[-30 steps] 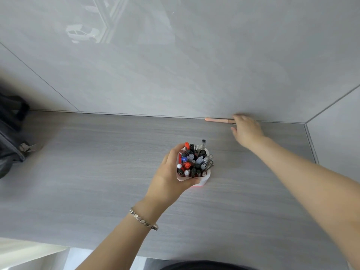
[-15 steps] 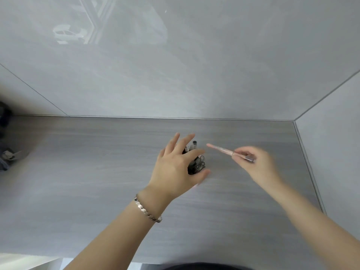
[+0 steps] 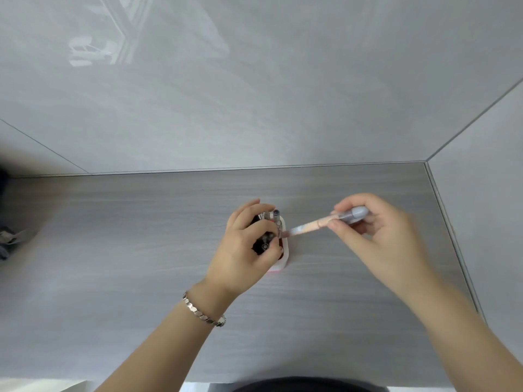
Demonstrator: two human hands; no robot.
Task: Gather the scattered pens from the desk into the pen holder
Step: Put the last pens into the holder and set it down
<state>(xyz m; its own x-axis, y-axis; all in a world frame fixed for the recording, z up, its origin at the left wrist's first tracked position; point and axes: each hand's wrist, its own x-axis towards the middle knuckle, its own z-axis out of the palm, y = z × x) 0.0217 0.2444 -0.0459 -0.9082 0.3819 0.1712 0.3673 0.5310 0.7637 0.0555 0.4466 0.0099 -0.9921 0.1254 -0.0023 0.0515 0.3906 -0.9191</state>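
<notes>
A white pen holder (image 3: 283, 253) stands on the grey wood-grain desk (image 3: 113, 264), packed with several pens. My left hand (image 3: 243, 247) wraps over its top and left side, pushing the pens aside and hiding most of them. My right hand (image 3: 376, 233) holds a pink pen (image 3: 314, 223) with a pale blue cap by its capped end. The pen slants down to the left and its tip sits at the holder's right rim. A silver bracelet circles my left wrist.
A grey glossy wall (image 3: 254, 94) runs along the desk's far edge and a side wall (image 3: 486, 207) closes the right. A dark bag (image 3: 8, 236) lies at the far left edge of the desk.
My right hand picked the pink pen from the back edge by the wall and carried it left to the holder. My left hand shifted from gripping the holder's side to covering its top.
</notes>
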